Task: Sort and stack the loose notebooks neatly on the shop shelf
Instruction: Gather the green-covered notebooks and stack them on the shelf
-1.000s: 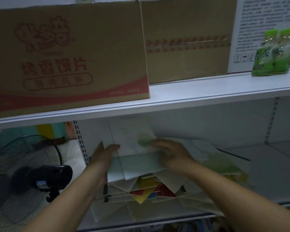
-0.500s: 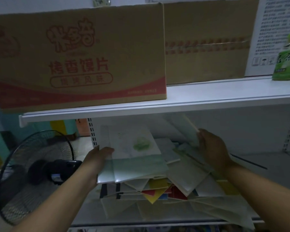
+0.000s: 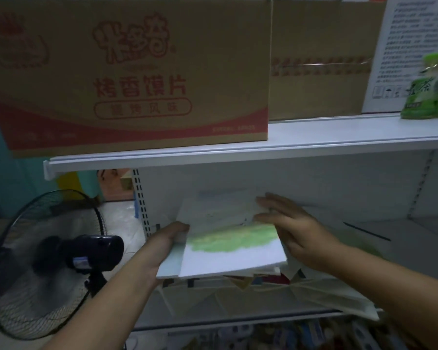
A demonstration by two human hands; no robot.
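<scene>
A small stack of thin notebooks lies in my hands over the middle shelf (image 3: 402, 248). Its top notebook (image 3: 228, 246) is white with a green patch. My left hand (image 3: 166, 245) grips the stack's left edge, thumb on top and fingers underneath. My right hand (image 3: 292, 227) lies flat against the stack's right edge with straight fingers, touching the top notebook's far corner. Below the stack, a loose heap of notebooks (image 3: 263, 291) with white, yellow, red and blue covers is spread over the shelf, some jutting past its front edge.
The upper shelf (image 3: 314, 137) hangs close above my hands and carries a big printed carton (image 3: 137, 72), a plain carton (image 3: 319, 61), a white box (image 3: 410, 41) and green bottles (image 3: 427, 89). A black standing fan (image 3: 48, 258) is left of the shelving.
My right hand brought a green-patched notebook from the right and laid it on the stack in my left hand, and now presses against the stack's right edge. The view shifted left.
</scene>
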